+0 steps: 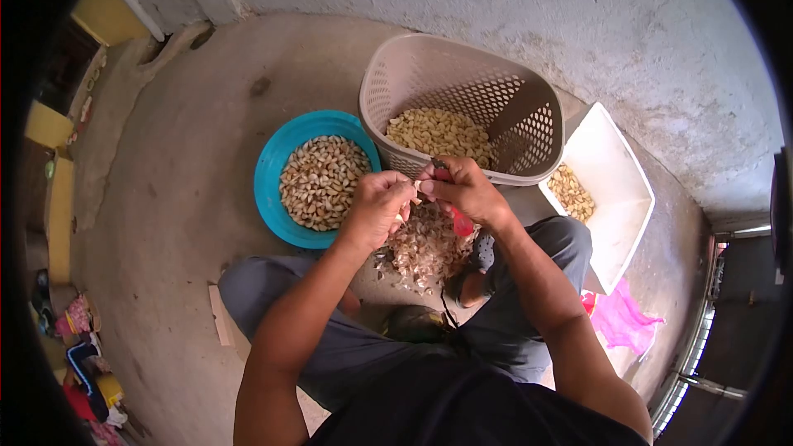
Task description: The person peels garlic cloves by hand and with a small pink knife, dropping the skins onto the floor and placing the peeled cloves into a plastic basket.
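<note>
My left hand (382,205) is closed on a garlic clove (417,187), pinched at the fingertips. Another pale clove seems tucked lower in its fingers. Close against it, my right hand (469,192) grips a small knife with a red handle (461,221); its thumb and fingertips meet the clove. Most of the blade is hidden or too small to make out. Beneath both hands lies a heap of papery garlic skins (429,252) on the floor. To the left, a blue basin (266,186) holds many unpeeled cloves (324,186).
Beyond my hands stands a beige perforated basket (462,62) with peeled cloves (438,132) inside. A white box (611,190) at the right holds more cloves (572,194). Pink cloth (624,318) lies by my right knee. A wall (537,0) rises behind the basket.
</note>
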Demonstrator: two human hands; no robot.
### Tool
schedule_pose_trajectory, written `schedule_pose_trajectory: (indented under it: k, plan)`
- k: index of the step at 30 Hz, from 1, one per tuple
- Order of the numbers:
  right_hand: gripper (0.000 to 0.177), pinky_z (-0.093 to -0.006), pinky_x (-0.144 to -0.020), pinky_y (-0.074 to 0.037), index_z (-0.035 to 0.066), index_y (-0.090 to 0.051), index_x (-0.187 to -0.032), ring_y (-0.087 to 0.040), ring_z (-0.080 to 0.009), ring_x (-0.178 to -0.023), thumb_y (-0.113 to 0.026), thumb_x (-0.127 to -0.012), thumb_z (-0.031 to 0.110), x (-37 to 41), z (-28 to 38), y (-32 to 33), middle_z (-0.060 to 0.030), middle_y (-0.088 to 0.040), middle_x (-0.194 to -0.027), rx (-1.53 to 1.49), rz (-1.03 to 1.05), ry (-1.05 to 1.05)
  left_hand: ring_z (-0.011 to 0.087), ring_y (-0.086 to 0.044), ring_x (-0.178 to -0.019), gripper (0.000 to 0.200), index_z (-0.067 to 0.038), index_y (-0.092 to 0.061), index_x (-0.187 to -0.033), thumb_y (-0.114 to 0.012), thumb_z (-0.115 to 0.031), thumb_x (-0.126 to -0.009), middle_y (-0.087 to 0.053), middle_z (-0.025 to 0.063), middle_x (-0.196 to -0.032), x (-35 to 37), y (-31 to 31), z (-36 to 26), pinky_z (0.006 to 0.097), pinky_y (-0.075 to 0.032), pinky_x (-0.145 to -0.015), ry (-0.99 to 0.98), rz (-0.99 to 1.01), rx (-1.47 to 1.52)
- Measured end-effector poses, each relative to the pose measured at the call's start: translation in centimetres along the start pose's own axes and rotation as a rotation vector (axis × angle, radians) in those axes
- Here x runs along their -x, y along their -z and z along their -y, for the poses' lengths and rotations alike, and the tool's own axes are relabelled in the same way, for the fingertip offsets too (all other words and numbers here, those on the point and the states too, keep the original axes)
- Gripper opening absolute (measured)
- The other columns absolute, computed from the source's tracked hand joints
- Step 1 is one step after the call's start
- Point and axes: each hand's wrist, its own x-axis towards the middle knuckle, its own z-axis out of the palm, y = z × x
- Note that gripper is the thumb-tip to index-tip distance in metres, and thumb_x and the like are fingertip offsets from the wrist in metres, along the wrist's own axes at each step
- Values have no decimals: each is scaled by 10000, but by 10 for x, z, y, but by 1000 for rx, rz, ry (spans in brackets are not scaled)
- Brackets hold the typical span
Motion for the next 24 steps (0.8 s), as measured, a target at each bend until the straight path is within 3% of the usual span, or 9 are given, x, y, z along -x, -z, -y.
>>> schedule_pose_trajectory:
  k: [3,6,9,15,18,22,24]
  plan:
    - [87,-228,-468,-385,16,-617,-976,-507,-66,-553,-660,-993,90,1,-4,-3,-14,-591,-746,-163,-36,-49,71,-536,-490,108,1,-652,-822,-639,-83,-890,-590,38,-663,-3,-2,2,211,-342,-358,-22,-18,-33]
    - [118,-232,-449,-396,20,-615,-966,-506,-76,-547,-665,-1001,121,-2,-10,-15,-18,-593,-759,-559,-80,-79,67,-523,-473,114,7,-657,-829,-641,-85,-894,-588,37,-647,-4,-1,5,211,-340,-359,-45,-30,-84]
    - [121,-235,-439,-407,33,-620,-972,-499,-79,-544,-659,-1009,142,-10,-17,-20,-20,-594,-774,-631,-101,10,66,-512,-458,132,19,-663,-833,-644,-93,-900,-592,42,-637,0,-3,7,211,-338,-360,-58,-34,-115]
    - [72,-228,-440,-396,66,-623,-985,-494,-73,-550,-629,-1022,127,-10,-22,-4,-12,-591,-784,-710,-107,-70,60,-497,-455,139,12,-704,-850,-674,-113,-903,-591,10,-616,-2,3,7,218,-330,-370,-81,49,-234]
    - [115,-216,-439,-382,62,-640,-1025,-476,-62,-586,-621,-1033,175,-10,-19,-1,-6,-580,-820,-782,-139,12,50,-488,-457,139,-3,-718,-840,-704,-129,-897,-584,-1,-605,-4,2,15,217,-320,-378,-131,103,-321]
    - [76,-209,-448,-372,55,-638,-1054,-464,-51,-564,-644,-1011,117,-8,-6,8,-9,-579,-841,-515,-107,76,49,-482,-453,168,6,-720,-867,-766,-155,-882,-583,0,-601,1,-8,8,208,-322,-378,-38,100,-311]
    - [105,-206,-464,-381,43,-661,-1050,-496,-47,-577,-704,-970,96,-3,0,7,12,-594,-775,-318,-159,79,54,-482,-448,172,15,-721,-894,-774,-147,-877,-587,3,-601,0,-7,6,202,-328,-376,25,65,-272]
